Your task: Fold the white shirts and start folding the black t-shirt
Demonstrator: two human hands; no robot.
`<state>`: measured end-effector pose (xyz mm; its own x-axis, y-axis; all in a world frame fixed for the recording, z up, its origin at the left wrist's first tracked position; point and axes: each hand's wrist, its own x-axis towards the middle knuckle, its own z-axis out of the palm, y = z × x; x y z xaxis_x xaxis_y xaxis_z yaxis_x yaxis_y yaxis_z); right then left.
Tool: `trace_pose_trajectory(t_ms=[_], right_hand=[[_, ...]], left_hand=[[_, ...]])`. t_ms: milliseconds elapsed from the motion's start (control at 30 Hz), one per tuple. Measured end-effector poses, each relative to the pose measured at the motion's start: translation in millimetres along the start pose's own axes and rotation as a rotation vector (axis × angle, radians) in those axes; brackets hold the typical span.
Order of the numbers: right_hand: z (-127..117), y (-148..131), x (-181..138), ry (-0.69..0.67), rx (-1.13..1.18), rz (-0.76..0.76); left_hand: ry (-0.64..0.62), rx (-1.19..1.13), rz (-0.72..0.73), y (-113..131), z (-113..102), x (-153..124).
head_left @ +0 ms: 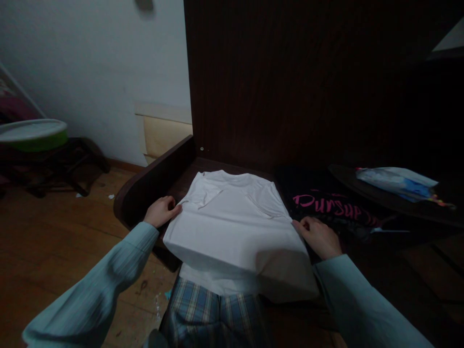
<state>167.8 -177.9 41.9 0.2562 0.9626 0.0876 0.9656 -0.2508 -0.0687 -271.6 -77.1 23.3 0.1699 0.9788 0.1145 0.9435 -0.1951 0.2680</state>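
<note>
A white shirt lies spread over a dark wooden seat, its sleeves folded inward and its lower part hanging over the front edge. At its left side, my left hand pinches the cloth near the sleeve between thumb and curled fingers. My right hand grips the opposite side of the shirt at about the same height. Blue plaid cloth shows just below the shirt's hem.
Right of the shirt lies a black garment with pink lettering. Farther right is a blue-and-white plastic packet. A raised wooden armrest borders the seat's left. A green basin stands on a low stool at far left.
</note>
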Motion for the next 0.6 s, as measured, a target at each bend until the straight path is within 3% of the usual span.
trace_pose_trajectory(t_ms=[100, 233, 433, 600], right_hand=[[-8.2, -17.4, 0.2, 0.025, 0.052, -0.124], [-12.2, -45.3, 6.9, -0.073, 0.127, -0.361], [-8.7, -48.6, 15.0, -0.137, -0.153, -0.225], [1.6, -27.6, 13.3, -0.101, -0.151, -0.150]], left_hand=[[-0.058, 0.021, -0.025, 6.4, -0.4, 10.5], [0.010, 0.039, 0.026, 11.7, 6.8, 19.5], [0.079, 0.049, 0.092, 13.3, 12.4, 16.3], [0.075, 0.064, 0.099, 16.0, 10.5, 15.4]])
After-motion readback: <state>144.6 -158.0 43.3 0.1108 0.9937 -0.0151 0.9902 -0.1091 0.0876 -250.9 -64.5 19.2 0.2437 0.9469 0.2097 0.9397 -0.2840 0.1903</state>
